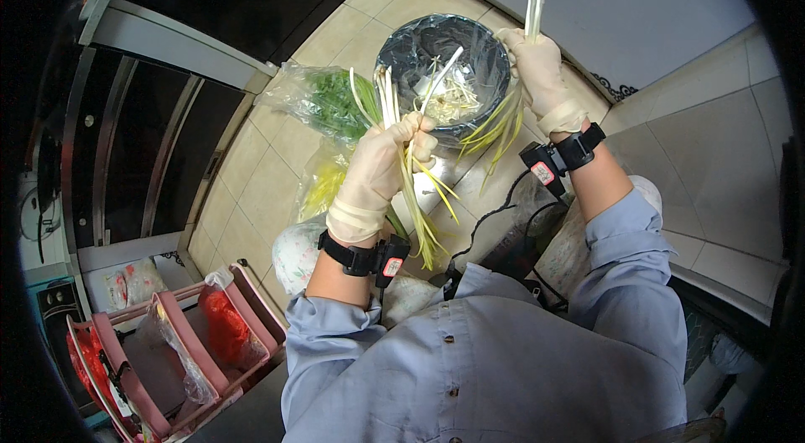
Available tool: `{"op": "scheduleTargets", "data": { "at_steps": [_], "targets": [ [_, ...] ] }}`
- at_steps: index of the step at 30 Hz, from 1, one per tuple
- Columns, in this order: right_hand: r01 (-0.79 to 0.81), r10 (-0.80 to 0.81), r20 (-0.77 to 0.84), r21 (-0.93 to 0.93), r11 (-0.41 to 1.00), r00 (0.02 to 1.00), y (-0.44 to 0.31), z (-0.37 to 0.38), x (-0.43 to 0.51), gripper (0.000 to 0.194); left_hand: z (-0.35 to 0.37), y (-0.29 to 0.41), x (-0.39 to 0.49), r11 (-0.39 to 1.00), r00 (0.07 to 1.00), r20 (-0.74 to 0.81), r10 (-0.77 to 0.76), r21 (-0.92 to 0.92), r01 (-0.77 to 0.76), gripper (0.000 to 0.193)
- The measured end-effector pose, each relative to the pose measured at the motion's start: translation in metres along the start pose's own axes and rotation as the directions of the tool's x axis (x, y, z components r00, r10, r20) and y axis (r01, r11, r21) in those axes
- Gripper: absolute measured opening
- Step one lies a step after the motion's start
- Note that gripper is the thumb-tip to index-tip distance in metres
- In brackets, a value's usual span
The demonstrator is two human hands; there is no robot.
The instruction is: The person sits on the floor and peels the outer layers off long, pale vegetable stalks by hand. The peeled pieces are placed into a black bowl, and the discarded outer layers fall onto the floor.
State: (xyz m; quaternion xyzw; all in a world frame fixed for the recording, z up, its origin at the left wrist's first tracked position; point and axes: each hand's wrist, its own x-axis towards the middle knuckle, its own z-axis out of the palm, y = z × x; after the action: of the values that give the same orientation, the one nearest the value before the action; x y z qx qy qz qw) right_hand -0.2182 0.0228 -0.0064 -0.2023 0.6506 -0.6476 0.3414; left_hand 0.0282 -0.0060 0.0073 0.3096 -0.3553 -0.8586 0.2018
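My gloved left hand (388, 160) grips a bundle of yellow chives (390, 97), white stems up and pale yellow-green leaves hanging below the fist. One stem leans out to the right over the lined bin. In my gloved right hand (534, 68) is a second bunch of yellow chives (534, 12), its white ends upright above the fist and its yellow leaves drooping beside the bin. Between the hands stands a round trash bin (402, 43) with a clear plastic liner. Pale vegetable trimmings (456, 97) lie inside it.
Left of the bin, a clear bag of green leafy vegetables (336, 100) and a bag of yellow leaves (324, 188) rest on the tiled floor (242, 160). A pink rack (170, 342) holding red plastic bags stands at lower left. Black cables (484, 216) run from my wrist devices.
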Motion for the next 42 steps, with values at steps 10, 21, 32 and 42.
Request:
{"op": "scheduleTargets", "data": {
  "at_steps": [10, 21, 32, 42],
  "targets": [
    [-0.045, 0.085, 0.210, -0.191, 0.981, 0.974, 0.005, 0.012, -0.012, 0.019, 0.004, -0.001, -0.001, 1.000, 0.999, -0.043, -0.009, -0.014, 0.009, 0.024],
    [-0.195, 0.119, 0.569, 0.075, 0.978, 0.814, -0.014, 0.016, -0.024, 0.020, 0.000, 0.000, 0.002, 0.991, 0.998, -0.027, -0.062, -0.116, 0.059, 0.021],
    [0.084, -0.014, 0.541, -0.105, 0.991, 0.841, -0.013, 0.017, -0.026, 0.017, -0.003, -0.002, 0.002, 0.994, 0.997, 0.031, -0.076, -0.077, 0.078, 0.024],
    [-0.025, 0.000, 0.569, 0.036, 0.999, 0.822, -0.020, 0.012, -0.022, 0.018, -0.005, -0.001, 0.002, 0.995, 0.996, 0.020, -0.084, -0.056, 0.085, 0.023]
  ]
}}
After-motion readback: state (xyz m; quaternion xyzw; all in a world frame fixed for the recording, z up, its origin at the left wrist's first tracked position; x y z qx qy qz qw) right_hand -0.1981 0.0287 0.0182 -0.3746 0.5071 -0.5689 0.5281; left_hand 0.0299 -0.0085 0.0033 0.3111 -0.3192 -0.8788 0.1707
